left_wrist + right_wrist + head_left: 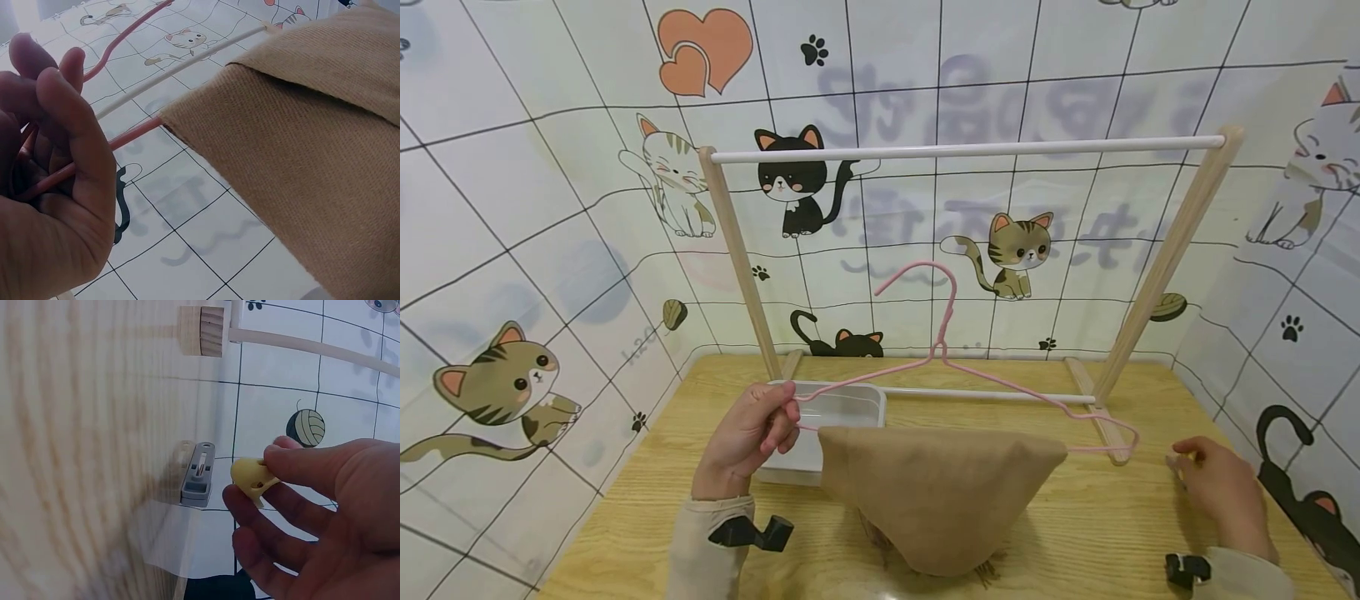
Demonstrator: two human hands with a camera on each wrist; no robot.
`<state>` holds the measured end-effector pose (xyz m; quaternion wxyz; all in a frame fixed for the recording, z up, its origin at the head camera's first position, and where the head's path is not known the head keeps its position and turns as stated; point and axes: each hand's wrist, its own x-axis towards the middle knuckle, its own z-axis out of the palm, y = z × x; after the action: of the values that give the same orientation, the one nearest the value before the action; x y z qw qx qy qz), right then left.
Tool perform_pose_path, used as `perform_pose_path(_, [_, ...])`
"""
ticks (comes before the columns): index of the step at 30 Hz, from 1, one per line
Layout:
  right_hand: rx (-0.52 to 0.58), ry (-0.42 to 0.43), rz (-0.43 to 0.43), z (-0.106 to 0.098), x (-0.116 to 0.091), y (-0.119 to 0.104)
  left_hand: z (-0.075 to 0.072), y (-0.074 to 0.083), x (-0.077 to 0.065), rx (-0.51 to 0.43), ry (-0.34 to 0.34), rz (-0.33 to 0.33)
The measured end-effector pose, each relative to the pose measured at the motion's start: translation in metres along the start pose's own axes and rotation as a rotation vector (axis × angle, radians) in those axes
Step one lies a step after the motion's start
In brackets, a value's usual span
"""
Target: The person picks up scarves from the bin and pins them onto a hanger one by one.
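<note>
My left hand (747,433) grips the left end of a pink wire hanger (951,312), its hook pointing up. Over the hanger's bottom bar hangs a folded brown cloth (943,492) with fringe at its lower edge. In the left wrist view, my fingers (84,134) curl round the pink wire beside the cloth (300,156). To the right of the hanger, my right hand (1225,487) is low over the table. The right wrist view shows it pinching a small yellow plastic clip (249,474) between thumb and fingers. A grey clothes peg (199,475) lies on the table near those fingertips.
A wooden rack with a white top rail (970,151) stands behind the hanger, its lower white bar (985,394) near the table. Behind my left hand sits a white plastic bin (880,404) on the wooden table (625,533). Cat-patterned sheeting (895,225) encloses the back and sides.
</note>
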<state>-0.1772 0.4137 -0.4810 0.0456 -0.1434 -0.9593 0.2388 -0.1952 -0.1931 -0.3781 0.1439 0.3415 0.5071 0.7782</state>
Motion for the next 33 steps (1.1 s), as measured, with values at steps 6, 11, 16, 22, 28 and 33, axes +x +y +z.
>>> perform_pose_path(6, [0.074, 0.071, -0.033, 0.001, 0.0, -0.003, 0.001, -0.001, 0.0, -0.005, 0.016, -0.008])
perform_pose_path(11, [0.118, 0.034, -0.02, -0.001, 0.002, -0.006, 0.0, -0.001, 0.0, -0.011, 0.025, -0.014])
perform_pose_path(16, [0.141, -0.013, 0.022, -0.007, 0.002, -0.014, 0.0, -0.001, 0.0, -0.016, 0.038, -0.019])
perform_pose_path(22, [0.141, 0.004, -0.02, -0.02, -0.007, -0.028, -0.001, -0.002, 0.0, -0.026, 0.044, -0.02])
perform_pose_path(28, [0.127, 0.029, -0.047, -0.036, -0.016, -0.042, -0.002, -0.002, 0.0, -0.033, 0.051, -0.025])
perform_pose_path(33, [0.124, 0.036, -0.063, -0.049, -0.023, -0.049, -0.002, -0.003, 0.001, -0.038, 0.051, -0.026])
